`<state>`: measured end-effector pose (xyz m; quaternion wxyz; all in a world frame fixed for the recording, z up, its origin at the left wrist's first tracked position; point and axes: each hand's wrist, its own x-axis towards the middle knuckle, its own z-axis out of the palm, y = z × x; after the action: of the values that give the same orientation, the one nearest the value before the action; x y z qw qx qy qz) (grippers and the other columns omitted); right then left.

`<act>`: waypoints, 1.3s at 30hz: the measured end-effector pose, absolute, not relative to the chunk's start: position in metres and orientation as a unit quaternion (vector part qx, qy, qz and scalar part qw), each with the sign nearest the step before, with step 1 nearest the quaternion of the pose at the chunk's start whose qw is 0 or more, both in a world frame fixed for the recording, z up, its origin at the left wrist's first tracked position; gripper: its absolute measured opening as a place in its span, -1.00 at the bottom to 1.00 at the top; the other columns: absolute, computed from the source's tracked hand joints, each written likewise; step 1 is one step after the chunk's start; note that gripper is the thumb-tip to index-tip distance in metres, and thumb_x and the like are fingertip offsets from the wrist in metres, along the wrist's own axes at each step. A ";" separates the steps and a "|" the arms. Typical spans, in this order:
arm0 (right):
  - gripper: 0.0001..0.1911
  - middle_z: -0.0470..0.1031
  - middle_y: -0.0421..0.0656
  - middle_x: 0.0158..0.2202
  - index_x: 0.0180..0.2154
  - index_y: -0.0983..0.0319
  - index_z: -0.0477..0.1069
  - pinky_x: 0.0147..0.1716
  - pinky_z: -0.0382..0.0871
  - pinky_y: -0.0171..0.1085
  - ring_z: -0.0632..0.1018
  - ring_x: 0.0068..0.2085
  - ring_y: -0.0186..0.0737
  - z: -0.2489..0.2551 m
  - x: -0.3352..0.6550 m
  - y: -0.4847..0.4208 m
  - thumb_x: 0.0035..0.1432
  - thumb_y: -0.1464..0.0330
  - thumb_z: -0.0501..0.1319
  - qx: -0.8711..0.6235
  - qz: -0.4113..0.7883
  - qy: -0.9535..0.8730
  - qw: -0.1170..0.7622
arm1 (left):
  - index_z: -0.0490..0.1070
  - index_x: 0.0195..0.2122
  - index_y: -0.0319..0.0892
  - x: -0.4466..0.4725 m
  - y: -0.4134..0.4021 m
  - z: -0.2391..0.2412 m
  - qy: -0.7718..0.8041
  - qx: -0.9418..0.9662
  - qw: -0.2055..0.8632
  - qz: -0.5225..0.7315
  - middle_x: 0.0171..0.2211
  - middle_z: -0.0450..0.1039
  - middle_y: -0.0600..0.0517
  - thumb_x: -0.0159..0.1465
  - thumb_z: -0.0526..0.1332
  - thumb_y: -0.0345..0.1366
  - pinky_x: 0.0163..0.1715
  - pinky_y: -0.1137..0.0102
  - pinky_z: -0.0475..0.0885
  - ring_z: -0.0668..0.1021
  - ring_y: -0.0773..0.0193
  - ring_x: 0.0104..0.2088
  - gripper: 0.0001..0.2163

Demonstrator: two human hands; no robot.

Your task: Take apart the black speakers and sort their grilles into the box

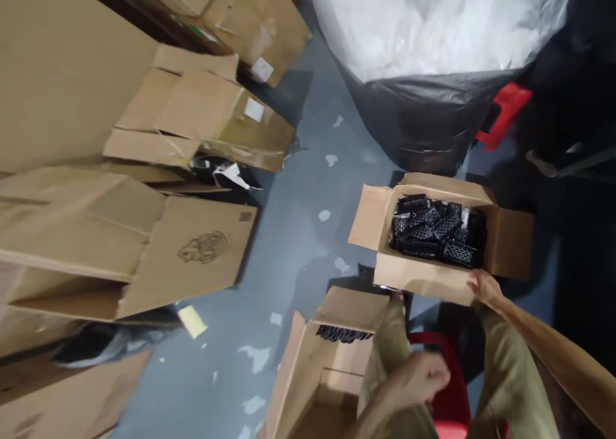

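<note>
My right hand [484, 287] reaches forward and rests on the near edge of an open cardboard box [414, 278] filled with several black perforated plastic parts [436, 232]; its fingers curl over the rim. My left hand [418, 378] hovers above my left knee, fingers curled into a loose fist with nothing visible in it. Below it stands a second open cardboard box [308, 368] with black parts [342, 334] showing at its far inner side. I sit on a red stool [450, 407], olive trousers visible.
Large flattened and empty cardboard boxes [125, 233] pile up at the left. A big black bag [423, 118] full of clear plastic wrap stands at the back. A red stool [503, 115] sits behind it. The grey floor [289, 246] has scraps of tape.
</note>
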<state>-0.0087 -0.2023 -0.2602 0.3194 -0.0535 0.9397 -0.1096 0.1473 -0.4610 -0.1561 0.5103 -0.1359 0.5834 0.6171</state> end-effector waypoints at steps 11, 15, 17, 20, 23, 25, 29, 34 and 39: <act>-0.83 0.67 0.01 -0.08 -0.12 0.23 0.60 -0.02 0.47 -0.16 0.63 -0.07 -0.02 -0.468 -0.099 -0.172 0.35 0.33 0.25 -0.087 -0.011 0.923 0.375 | 0.47 -0.24 -0.16 0.046 -0.405 -0.405 0.477 -0.437 0.241 0.723 -0.29 0.56 -0.10 0.04 0.44 0.28 -0.28 0.29 0.51 0.61 0.14 -0.30 -0.42; -0.67 0.59 -0.12 -0.28 -0.21 0.21 0.55 -0.22 0.47 -0.23 0.57 -0.28 -0.15 -0.434 -0.090 -0.186 0.44 0.12 0.18 -0.164 -0.203 0.904 0.339 | 0.42 0.08 -0.14 0.042 -0.399 -0.414 0.462 -0.432 0.171 0.755 0.04 0.58 -0.23 -0.05 0.61 0.05 -0.02 0.18 0.54 0.63 -0.05 0.03 -0.26; -0.64 0.58 -0.15 -0.30 -0.17 0.20 0.55 -0.27 0.47 -0.24 0.57 -0.31 -0.17 -0.421 -0.091 -0.218 0.41 0.04 0.24 -0.194 -0.333 0.851 0.356 | 0.41 0.08 -0.10 0.030 -0.417 -0.417 0.451 -0.414 0.102 0.784 -0.03 0.61 -0.13 0.05 0.56 0.00 -0.09 0.22 0.56 0.65 0.02 -0.05 -0.36; -0.50 0.64 -0.08 -0.06 0.16 0.16 0.51 -0.12 0.56 -0.17 0.64 -0.11 -0.09 -0.421 -0.103 -0.280 0.42 -0.03 0.23 -0.224 -0.404 0.799 0.386 | 0.44 -0.05 -0.07 0.013 -0.477 -0.420 0.461 -0.454 -0.040 0.761 -0.27 0.58 0.04 0.19 0.41 -0.01 -0.35 0.33 0.49 0.59 0.19 -0.35 -0.61; -0.21 0.49 0.05 0.28 0.42 0.11 0.33 0.23 0.44 0.04 0.51 0.26 0.11 -0.440 -0.121 -0.339 0.31 -0.08 0.34 -0.254 -0.247 0.872 0.336 | 0.42 -0.20 -0.09 0.002 -0.544 -0.418 0.426 -0.500 -0.199 0.727 -0.38 0.50 0.12 0.09 0.39 -0.08 -0.40 0.40 0.42 0.50 0.30 -0.44 -0.67; -0.08 0.34 0.11 0.42 0.46 0.15 0.27 0.39 0.24 0.17 0.33 0.42 0.24 -0.460 -0.126 -0.369 0.22 -0.06 0.43 -0.263 -0.144 0.898 0.322 | 0.42 -0.23 -0.11 0.001 -0.575 -0.416 0.385 -0.524 -0.254 0.716 -0.41 0.48 0.15 0.01 0.38 -0.14 -0.40 0.41 0.41 0.48 0.32 -0.46 -0.68; -0.16 0.30 0.13 0.42 0.45 0.15 0.28 0.43 0.04 0.38 0.29 0.44 0.32 -0.493 -0.119 -0.396 0.27 0.02 0.41 -0.263 -0.074 0.899 0.343 | 0.45 -0.20 -0.11 0.007 -0.599 -0.412 0.332 -0.522 -0.271 0.737 -0.39 0.52 0.14 -0.03 0.40 -0.19 -0.33 0.33 0.50 0.52 0.30 -0.46 -0.65; -0.40 0.40 0.18 0.31 0.27 0.19 0.50 0.39 0.21 0.22 0.37 0.37 0.29 -0.498 -0.125 -0.381 0.23 0.25 0.44 -0.241 -0.026 0.902 0.358 | 0.45 -0.13 -0.07 0.007 -0.602 -0.420 0.365 -0.499 -0.269 0.738 -0.29 0.55 0.10 0.04 0.34 -0.21 -0.23 0.27 0.54 0.55 0.24 -0.37 -0.66; -0.70 0.63 0.02 0.01 -0.02 0.25 0.62 0.19 0.46 -0.16 0.62 0.08 -0.01 -0.487 -0.142 -0.359 0.19 0.36 0.40 -0.201 -0.096 0.896 0.384 | 0.44 -0.07 -0.06 0.005 -0.599 -0.430 0.426 -0.484 -0.247 0.723 -0.20 0.57 0.04 0.10 0.30 -0.25 -0.15 0.29 0.53 0.56 0.19 -0.27 -0.66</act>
<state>-0.1423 -0.3588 -0.4874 0.3836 -0.2011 0.8961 -0.0965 0.0048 -0.5990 -0.4304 -0.2473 -0.4841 0.4263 0.7230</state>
